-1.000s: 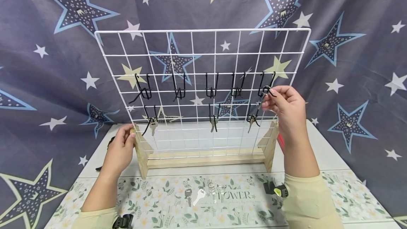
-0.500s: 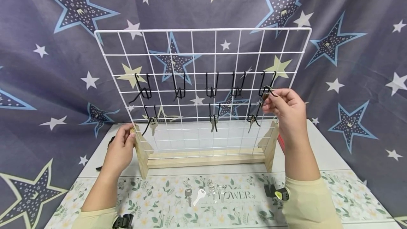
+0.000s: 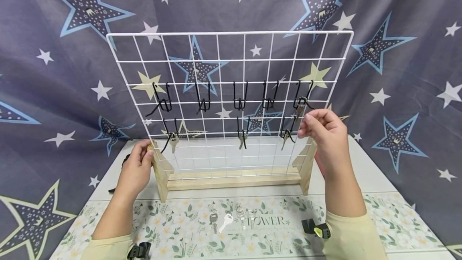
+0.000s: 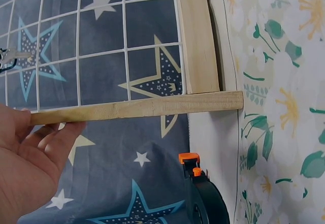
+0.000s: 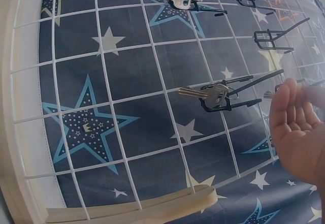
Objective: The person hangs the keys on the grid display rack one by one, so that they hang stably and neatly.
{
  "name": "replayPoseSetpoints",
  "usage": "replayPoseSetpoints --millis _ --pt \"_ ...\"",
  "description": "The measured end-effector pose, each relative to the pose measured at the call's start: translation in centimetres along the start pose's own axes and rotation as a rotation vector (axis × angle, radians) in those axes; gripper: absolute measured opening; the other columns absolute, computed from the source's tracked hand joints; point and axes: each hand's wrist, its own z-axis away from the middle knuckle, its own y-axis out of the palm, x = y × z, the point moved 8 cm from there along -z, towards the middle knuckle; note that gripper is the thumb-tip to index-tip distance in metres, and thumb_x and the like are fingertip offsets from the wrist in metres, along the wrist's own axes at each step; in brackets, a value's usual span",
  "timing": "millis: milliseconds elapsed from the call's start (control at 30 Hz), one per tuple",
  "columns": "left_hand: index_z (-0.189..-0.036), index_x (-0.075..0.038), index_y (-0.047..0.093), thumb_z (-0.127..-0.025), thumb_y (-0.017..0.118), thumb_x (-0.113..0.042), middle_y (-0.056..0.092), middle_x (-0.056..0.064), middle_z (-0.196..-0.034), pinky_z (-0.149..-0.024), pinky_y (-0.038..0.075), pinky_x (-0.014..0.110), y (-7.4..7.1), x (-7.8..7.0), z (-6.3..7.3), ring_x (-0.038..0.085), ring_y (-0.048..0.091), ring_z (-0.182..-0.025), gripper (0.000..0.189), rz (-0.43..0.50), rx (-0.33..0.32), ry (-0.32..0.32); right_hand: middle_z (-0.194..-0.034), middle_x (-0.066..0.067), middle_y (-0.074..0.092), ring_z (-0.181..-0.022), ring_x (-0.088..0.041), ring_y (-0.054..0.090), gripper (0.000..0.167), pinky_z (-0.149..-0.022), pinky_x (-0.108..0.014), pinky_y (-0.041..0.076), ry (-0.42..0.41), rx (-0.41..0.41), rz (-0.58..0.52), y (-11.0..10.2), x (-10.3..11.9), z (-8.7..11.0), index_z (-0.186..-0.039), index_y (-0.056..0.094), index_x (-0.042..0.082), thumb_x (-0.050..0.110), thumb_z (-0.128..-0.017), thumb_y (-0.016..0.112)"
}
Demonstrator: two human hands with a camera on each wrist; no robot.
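A white wire grid rack (image 3: 231, 60) stands in a wooden base (image 3: 234, 181), with several black hooks in two rows. My left hand (image 3: 136, 169) grips the base's left side piece; the left wrist view has the fingers and thumb on either side of that wooden piece (image 4: 117, 110). A brown-looking key (image 3: 299, 110) hangs from the upper row's rightmost hook (image 3: 303, 95). Just right of and below it is my right hand (image 3: 326, 139), fingers loosely bent, holding nothing visible. Keys hang on the lower hooks: left (image 3: 175, 144), middle (image 3: 242, 141) and right (image 3: 285, 141).
Several loose keys (image 3: 226, 222) lie on the floral mat (image 3: 173, 232) in front of the rack. A black object with orange parts (image 4: 205, 193) sits beyond the left side piece. Something red (image 3: 319, 163) shows at the right. Star-printed cloth (image 3: 231, 3) hangs behind.
My right hand has let go of the key at the upper right hook and drawn down and slightly right. The key now hangs there. My left hand stays on the base.
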Motion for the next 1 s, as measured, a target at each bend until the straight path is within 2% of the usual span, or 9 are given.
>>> replayPoseSetpoints --millis 100,333,667,800,1000 --pt "-0.145 -0.016 0.040 -0.108 0.033 -0.032 0.063 0.015 -0.121 -0.087 0.048 0.047 0.0 0.0 0.0 0.027 0.057 -0.099 0.041 0.000 0.001 0.000 -0.076 -0.010 0.063 -0.061 -0.018 0.065 0.007 -0.064 -0.026 0.061 0.000 0.025 0.014 0.2 0.1 0.6 -0.096 0.059 -0.005 0.001 -0.094 0.062" --pt "-0.146 -0.016 0.039 -0.108 0.033 -0.033 0.062 0.015 -0.123 -0.091 0.051 0.049 0.0 -0.1 0.1 0.028 0.059 -0.102 0.042 0.012 0.012 -0.009 -0.077 -0.008 0.064 -0.063 -0.018 0.064 0.003 -0.065 -0.027 0.061 -0.039 0.111 0.057 1.1 0.8 1.8 -0.097 0.059 0.001 -0.002 -0.096 0.057" --pt "-0.146 -0.013 0.039 -0.108 0.033 -0.030 0.060 0.017 -0.128 -0.096 0.053 0.052 0.0 -0.3 0.1 0.029 0.060 -0.105 0.042 0.036 0.016 -0.003 -0.075 -0.009 0.064 -0.064 -0.020 0.065 0.008 -0.069 -0.029 0.060 -0.092 0.252 0.090 3.3 1.7 3.6 -0.096 0.058 -0.003 -0.010 -0.094 0.054" --pt "-0.146 -0.013 0.039 -0.108 0.033 -0.029 0.059 0.018 -0.131 -0.097 0.053 0.052 0.0 -0.3 0.1 0.030 0.060 -0.107 0.041 0.044 0.016 -0.001 -0.075 -0.012 0.063 -0.064 -0.022 0.064 0.007 -0.069 -0.029 0.060 -0.097 0.357 0.130 4.4 1.5 4.3 -0.097 0.056 -0.007 -0.013 -0.093 0.053" --pt "-0.146 -0.014 0.038 -0.108 0.033 -0.030 0.058 0.018 -0.133 -0.097 0.052 0.054 0.0 -0.2 0.2 0.032 0.060 -0.110 0.042 0.037 0.015 -0.008 -0.080 -0.010 0.063 -0.070 -0.020 0.065 0.014 -0.065 -0.028 0.059 -0.050 0.569 0.295 6.4 -0.1 5.6 -0.099 0.059 0.001 -0.011 -0.092 0.058"
